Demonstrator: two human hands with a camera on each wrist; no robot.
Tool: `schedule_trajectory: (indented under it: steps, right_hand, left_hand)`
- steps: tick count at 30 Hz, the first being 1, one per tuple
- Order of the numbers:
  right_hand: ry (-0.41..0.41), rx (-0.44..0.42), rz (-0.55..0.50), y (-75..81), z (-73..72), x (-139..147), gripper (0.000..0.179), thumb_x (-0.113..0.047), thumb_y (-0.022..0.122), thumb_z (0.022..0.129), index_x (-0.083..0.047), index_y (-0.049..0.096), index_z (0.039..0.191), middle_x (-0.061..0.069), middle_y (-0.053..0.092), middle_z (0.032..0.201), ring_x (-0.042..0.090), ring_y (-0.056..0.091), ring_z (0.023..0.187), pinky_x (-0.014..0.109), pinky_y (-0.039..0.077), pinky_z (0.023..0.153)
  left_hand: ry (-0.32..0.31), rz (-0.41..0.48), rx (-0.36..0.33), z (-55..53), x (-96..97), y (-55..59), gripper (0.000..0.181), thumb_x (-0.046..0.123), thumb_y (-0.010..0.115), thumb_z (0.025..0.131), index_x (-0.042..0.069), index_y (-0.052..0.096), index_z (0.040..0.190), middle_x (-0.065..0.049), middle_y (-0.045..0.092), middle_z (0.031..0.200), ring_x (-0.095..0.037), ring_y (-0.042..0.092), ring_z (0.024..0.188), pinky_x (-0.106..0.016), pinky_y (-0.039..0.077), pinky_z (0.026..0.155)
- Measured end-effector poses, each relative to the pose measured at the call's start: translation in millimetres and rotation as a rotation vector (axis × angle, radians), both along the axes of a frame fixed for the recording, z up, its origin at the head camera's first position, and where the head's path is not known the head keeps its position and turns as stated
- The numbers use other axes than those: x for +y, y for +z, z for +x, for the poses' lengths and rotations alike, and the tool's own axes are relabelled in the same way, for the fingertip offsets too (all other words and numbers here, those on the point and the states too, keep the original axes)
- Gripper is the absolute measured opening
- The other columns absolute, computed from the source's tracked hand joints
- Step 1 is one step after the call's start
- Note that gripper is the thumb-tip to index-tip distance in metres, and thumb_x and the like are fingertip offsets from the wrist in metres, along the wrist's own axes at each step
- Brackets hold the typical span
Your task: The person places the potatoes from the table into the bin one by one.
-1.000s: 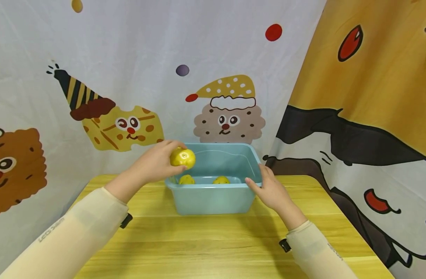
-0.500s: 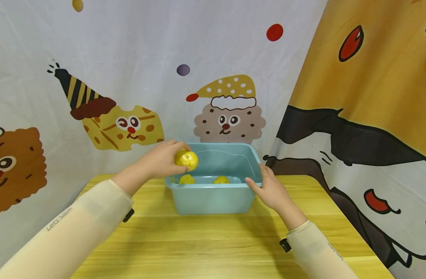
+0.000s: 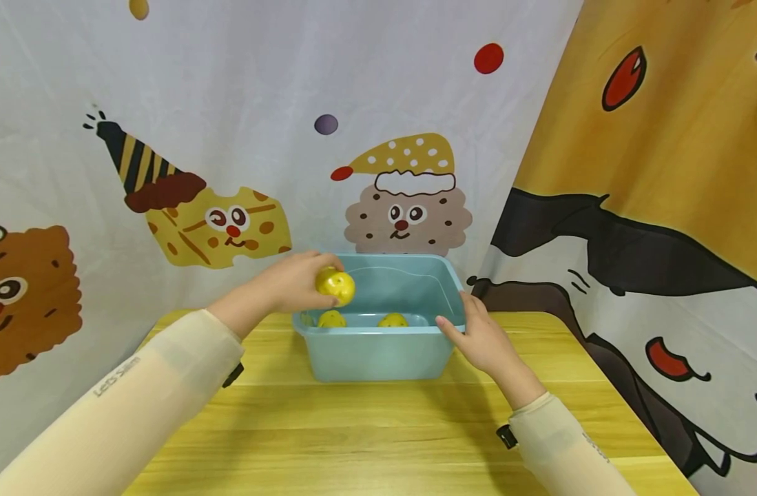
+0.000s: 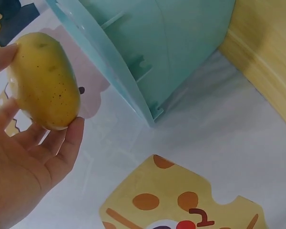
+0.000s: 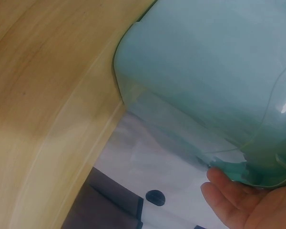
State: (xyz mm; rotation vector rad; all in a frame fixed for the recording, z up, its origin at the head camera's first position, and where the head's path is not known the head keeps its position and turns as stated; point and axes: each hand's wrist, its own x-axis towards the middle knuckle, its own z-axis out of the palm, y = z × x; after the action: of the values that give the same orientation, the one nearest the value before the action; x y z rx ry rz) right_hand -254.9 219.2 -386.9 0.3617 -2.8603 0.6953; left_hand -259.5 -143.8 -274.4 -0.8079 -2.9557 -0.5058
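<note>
My left hand (image 3: pixel 294 284) holds a yellow potato (image 3: pixel 337 286) just above the left side of a light blue plastic tub (image 3: pixel 381 357). In the left wrist view, thumb and fingertips pinch the speckled, shiny potato (image 4: pixel 45 81) along its sides, apart from the tub's rim. Inside the tub lie two more potatoes, one at the left (image 3: pixel 332 319) and one near the middle (image 3: pixel 393 320); the front wall hides their lower parts. My right hand (image 3: pixel 485 337) grips the tub's front right corner, thumb over the front rim. Its fingers (image 5: pixel 224 191) lie under the rim in the right wrist view.
The tub stands on a wood-grain table (image 3: pixel 378 434), toward its back edge. Right behind hangs a white curtain (image 3: pixel 254 83) printed with cartoon figures, which runs round to the right side. Black wrist straps show at both sleeves.
My left hand has moved a little to the right with the potato, farther over the tub. The right hand and the tub have stayed in place.
</note>
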Motion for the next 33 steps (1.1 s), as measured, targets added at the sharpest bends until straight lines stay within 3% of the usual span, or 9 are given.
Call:
schedule_trajectory:
  steps: [4,23,33]
  right_hand:
    - [0.002,0.000,-0.003,-0.2,-0.1,-0.1,0.094,-0.068,0.042,0.097,-0.001,0.018,0.158,0.024,0.023,0.160,0.048,0.045,0.132,0.066,0.039,0.103]
    - [0.002,-0.003,-0.009,0.0,-0.7,-0.2,0.094,-0.069,0.042,0.097,-0.003,0.018,0.159,0.024,0.023,0.160,0.048,0.045,0.132,0.066,0.039,0.103]
    - [0.002,-0.003,-0.002,-0.9,-1.0,0.6,0.095,-0.070,0.041,0.096,-0.003,0.017,0.159,0.024,0.023,0.160,0.049,0.045,0.132,0.066,0.039,0.102]
  left_hand:
    - [-0.011,-0.014,-0.028,-3.2,1.3,2.7,0.054,0.037,0.075,0.085,0.019,0.058,0.133,-0.012,0.056,0.137,-0.030,0.055,0.111,-0.047,0.049,0.091]
    - [-0.027,-0.073,-0.106,-13.8,6.6,13.8,0.055,0.034,0.075,0.086,0.014,0.057,0.134,-0.009,0.062,0.122,-0.027,0.055,0.099,-0.041,0.047,0.084]
    - [-0.024,-0.070,-0.164,-18.2,10.8,15.7,0.054,0.034,0.074,0.086,0.014,0.057,0.134,-0.010,0.061,0.125,-0.028,0.055,0.105,-0.045,0.047,0.090]
